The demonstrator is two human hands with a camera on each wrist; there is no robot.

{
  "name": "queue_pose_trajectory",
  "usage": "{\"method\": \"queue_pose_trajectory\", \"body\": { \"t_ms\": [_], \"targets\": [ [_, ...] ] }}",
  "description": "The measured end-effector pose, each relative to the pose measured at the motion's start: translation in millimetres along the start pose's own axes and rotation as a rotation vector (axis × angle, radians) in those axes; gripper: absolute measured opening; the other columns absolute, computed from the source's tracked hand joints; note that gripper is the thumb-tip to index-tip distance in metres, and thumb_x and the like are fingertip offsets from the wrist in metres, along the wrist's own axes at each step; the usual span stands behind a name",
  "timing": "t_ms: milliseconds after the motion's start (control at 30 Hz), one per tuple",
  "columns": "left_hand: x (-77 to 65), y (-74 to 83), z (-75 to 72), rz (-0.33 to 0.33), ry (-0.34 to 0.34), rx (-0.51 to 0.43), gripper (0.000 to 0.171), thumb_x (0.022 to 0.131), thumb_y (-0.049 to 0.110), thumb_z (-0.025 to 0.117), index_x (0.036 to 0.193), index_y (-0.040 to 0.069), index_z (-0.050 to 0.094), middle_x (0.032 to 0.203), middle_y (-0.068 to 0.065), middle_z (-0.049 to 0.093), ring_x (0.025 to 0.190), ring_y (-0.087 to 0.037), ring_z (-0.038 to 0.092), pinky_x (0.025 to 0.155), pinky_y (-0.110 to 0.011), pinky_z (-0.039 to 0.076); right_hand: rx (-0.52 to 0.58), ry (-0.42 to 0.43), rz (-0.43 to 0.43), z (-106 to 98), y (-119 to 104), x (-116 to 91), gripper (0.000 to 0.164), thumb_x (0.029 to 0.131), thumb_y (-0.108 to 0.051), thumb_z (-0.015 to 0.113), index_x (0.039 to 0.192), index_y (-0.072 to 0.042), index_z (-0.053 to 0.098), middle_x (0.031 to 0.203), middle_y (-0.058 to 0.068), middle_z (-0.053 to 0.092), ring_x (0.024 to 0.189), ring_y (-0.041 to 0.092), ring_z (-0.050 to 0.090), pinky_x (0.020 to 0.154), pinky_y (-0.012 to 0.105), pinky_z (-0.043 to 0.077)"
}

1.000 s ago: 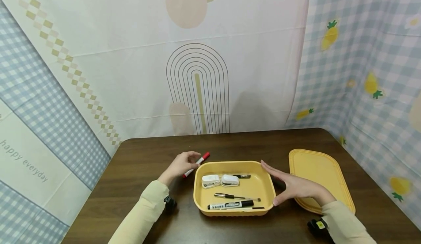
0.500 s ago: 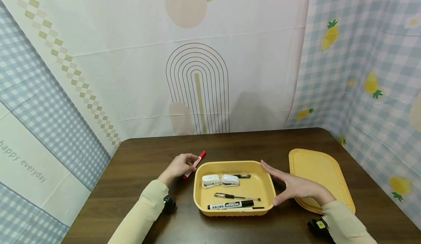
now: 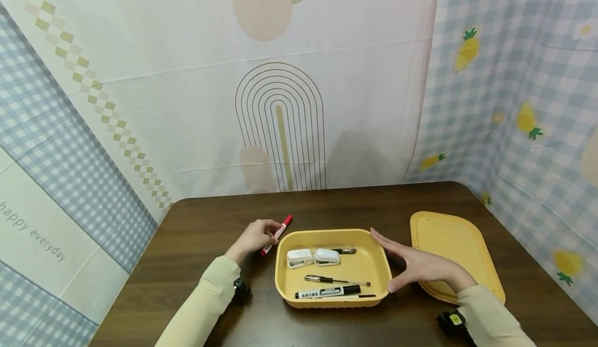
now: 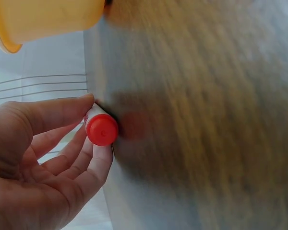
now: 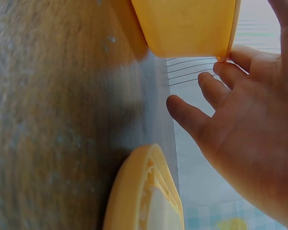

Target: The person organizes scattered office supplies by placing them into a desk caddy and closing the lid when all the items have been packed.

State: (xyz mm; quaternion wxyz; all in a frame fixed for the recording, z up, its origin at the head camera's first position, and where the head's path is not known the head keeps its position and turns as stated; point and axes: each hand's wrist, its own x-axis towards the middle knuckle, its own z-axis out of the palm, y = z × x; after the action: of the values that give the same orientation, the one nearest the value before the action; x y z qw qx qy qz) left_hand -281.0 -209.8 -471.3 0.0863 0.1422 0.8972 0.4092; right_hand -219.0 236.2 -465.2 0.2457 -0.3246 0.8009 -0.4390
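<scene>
In the head view my left hand (image 3: 255, 236) pinches a whiteboard marker (image 3: 281, 230) with a white barrel and red ends, left of a yellow plastic box (image 3: 364, 269). The left wrist view shows the marker's red end (image 4: 102, 130) between thumb and fingers, low over the table. My right hand (image 3: 420, 264) spreads across the box's right end, index fingertip at the far corner and thumb at the near one. Its fingers are fairly straight in the right wrist view. Inside the box lie two small white staplers (image 3: 299, 257), a clear pen (image 3: 322, 278) and a black whiteboard marker (image 3: 327, 291).
A yellow lid (image 3: 460, 253) lies on the dark wooden table (image 3: 210, 212), right of the box and partly behind the right forearm. One more dark-tipped item (image 3: 345, 251) lies by the staplers. A patterned cloth (image 3: 201, 118) hangs behind the table.
The red marker has turned slightly and shifted a little left and toward me, now held in my left hand's fingers. The right hand and the box stay where they were.
</scene>
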Motion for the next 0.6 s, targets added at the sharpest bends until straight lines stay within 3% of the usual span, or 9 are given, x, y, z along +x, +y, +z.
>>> {"method": "queue_pose_trajectory", "body": {
  "t_ms": [333,600],
  "targets": [
    [0.0,1.4,-1.3,-0.031,0.007,0.001,0.039,0.079,-0.008,0.072,0.117,-0.002,0.072,0.105,-0.011,0.072,0.082,-0.015,0.065,0.065,-0.027,0.054,-0.003,0.004,0.004,0.2,-0.8,-0.4,0.114,0.084,-0.018,0.083,0.162,-0.034,0.002,0.168,0.005,-0.005,0.150,0.042,0.002,0.108,0.076,0.012],
    [1.6,-0.7,-4.0,-0.065,0.031,-0.011,0.037,0.080,-0.005,0.070,0.116,-0.001,0.072,0.104,-0.011,0.072,0.083,-0.017,0.064,0.066,-0.027,0.053,-0.013,0.008,0.005,0.2,-0.5,-0.4,0.114,0.084,-0.019,0.083,0.162,-0.034,0.002,0.168,0.005,-0.005,0.150,0.042,0.002,0.109,0.076,0.013]
  ]
}}
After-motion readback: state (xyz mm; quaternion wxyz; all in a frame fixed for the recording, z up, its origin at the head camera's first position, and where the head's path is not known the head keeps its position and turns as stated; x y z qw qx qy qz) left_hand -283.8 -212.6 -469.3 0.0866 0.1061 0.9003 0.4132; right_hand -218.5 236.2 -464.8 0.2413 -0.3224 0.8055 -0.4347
